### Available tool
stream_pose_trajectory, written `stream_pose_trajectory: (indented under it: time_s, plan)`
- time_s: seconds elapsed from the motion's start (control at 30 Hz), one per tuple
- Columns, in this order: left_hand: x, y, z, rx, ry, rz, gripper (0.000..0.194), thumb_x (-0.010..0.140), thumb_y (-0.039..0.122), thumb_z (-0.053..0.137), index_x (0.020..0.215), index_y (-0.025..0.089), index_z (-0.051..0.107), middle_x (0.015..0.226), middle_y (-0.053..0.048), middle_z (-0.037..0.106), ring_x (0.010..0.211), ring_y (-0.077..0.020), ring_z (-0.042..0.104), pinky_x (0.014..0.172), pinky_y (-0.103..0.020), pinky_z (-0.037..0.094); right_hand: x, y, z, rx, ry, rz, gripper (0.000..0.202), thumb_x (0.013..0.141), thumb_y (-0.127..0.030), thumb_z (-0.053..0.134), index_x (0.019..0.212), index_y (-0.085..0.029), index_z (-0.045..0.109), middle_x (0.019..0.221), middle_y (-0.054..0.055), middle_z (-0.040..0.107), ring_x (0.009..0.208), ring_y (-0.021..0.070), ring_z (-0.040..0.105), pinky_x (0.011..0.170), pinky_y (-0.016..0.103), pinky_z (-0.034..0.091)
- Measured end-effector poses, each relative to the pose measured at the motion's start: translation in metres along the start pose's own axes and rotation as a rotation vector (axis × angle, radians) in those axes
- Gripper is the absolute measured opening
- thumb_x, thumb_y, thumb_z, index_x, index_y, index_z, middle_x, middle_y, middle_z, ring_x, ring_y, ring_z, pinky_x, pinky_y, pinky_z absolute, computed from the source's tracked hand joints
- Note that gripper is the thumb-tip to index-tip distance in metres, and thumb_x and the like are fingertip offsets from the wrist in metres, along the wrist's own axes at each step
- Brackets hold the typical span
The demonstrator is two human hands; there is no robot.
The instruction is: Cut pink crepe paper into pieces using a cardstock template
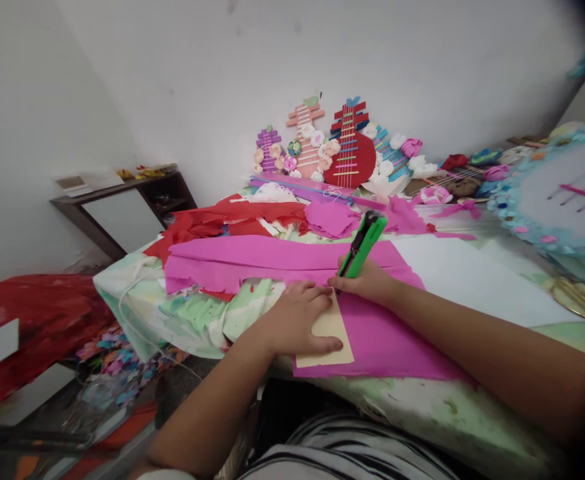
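Note:
A large sheet of magenta paper (387,340) lies on the table in front of me, with a small cream card (327,333) on its near left part. My left hand (302,320) is spread flat over this card and presses it down, thumb toward its lower right. In my right hand (362,283) is a green utility knife (365,243), tilted, its body pointing up and to the right. Its lower end meets the paper close to the card's upper right corner. The blade tip is too small to make out.
Decorated paper guitars (349,153) and paper flowers lean against the wall. Red paper (237,213) and magenta scraps lie behind the sheet, white board (477,273) to the right. A round blue-edged piece (562,193) stands far right. Colored scraps (122,360) cover the floor at left.

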State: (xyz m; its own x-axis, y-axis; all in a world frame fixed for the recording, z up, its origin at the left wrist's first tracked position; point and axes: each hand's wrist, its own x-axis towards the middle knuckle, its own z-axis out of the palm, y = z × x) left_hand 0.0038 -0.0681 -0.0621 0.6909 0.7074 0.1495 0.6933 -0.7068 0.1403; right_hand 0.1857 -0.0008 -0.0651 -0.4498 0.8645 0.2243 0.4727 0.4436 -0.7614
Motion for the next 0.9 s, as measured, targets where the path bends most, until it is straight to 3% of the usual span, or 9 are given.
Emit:
stream_pose_trajectory:
  time_s: [0.1, 0.23, 0.47, 0.9]
  plan:
    - [0.0, 0.0, 0.0, 0.006, 0.005, 0.015, 0.059, 0.066, 0.059, 0.051, 0.107, 0.017, 0.049, 0.124, -0.008, 0.044, 0.113, -0.0292, 0.033, 0.096, -0.043, 0.025, 0.001, -0.006, -0.004, 0.053, 0.026, 0.112, 0.04, 0.061, -0.054, 0.056, 0.056, -0.017, 0.042, 0.05, -0.004, 0.041, 0.048, 0.0076, 0.039, 0.047, 0.022, 0.031]
    - [-0.001, 0.0, 0.0, 0.011, 0.01, 0.022, 0.056, 0.066, 0.058, 0.051, 0.104, 0.017, 0.05, 0.122, -0.008, 0.046, 0.111, -0.0286, 0.035, 0.095, -0.042, 0.027, -0.004, -0.014, -0.007, 0.036, -0.098, 0.234, 0.042, 0.058, -0.058, 0.056, 0.055, -0.016, 0.049, 0.046, -0.002, 0.045, 0.045, 0.0087, 0.041, 0.045, 0.023, 0.032]
    - [0.0, 0.001, 0.0, 0.016, 0.014, 0.035, 0.054, 0.068, 0.057, 0.051, 0.103, 0.017, 0.051, 0.12, -0.008, 0.047, 0.109, -0.0281, 0.037, 0.094, -0.042, 0.028, -0.014, -0.011, 0.003, 0.106, 0.061, 0.193, 0.039, 0.06, -0.055, 0.056, 0.057, -0.017, 0.046, 0.045, -0.004, 0.044, 0.045, 0.008, 0.041, 0.046, 0.022, 0.033]
    - [-0.001, 0.0, 0.0, -0.009, -0.007, 0.007, 0.057, 0.067, 0.059, 0.049, 0.105, 0.016, 0.05, 0.121, -0.009, 0.046, 0.112, -0.0293, 0.035, 0.095, -0.043, 0.028, -0.014, -0.008, 0.004, 0.029, 0.064, 0.155, 0.038, 0.055, -0.053, 0.06, 0.057, -0.016, 0.048, 0.053, -0.003, 0.047, 0.053, 0.0101, 0.045, 0.052, 0.023, 0.036]
